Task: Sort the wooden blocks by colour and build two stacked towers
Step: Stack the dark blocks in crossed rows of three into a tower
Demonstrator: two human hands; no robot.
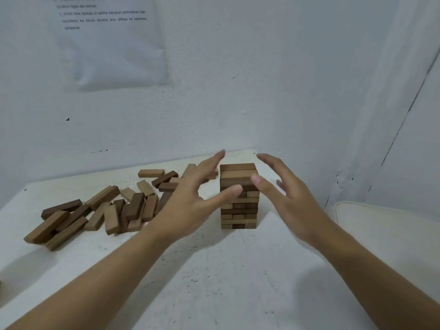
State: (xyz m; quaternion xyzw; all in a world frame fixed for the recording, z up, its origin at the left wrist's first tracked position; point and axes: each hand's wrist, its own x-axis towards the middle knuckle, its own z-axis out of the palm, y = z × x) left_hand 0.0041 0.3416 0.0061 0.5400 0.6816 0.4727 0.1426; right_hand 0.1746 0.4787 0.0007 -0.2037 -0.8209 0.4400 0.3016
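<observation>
White table comes nearest, flecked with dark specks, and two bare forearms cross it from seven and five o'clock toward the middle. What do the hands hold?

Nothing. The left hand has its fingers straight and spread, palm turned toward the tower. The right hand mirrors it, fingers splayed and only slightly bent. They flank the tower at nine and three o'clock.

Do they touch it?

Both thumbs overlap its front near the upper layers. Whether they press the wood or hang just before it cannot be told. The other fingers stand apart from its sides.

And the tower itself?

It stands upright on the table just past the hands, near the far edge at twelve o'clock. Its layers are crossed, with pale and dark brown blocks mixed together.

Where are the rest?

The loose blocks lie in a scattered heap at nine to ten o'clock of the tower, light and dark together, some resting across others. The closest of them are partly hidden behind the left hand.

Anything on the other side?

A pale cushion sits at three o'clock, just beside the table's edge.

And farthest off?

The white wall, with a printed sheet fixed to it at eleven o'clock. Its lines are too blurred to read.
</observation>
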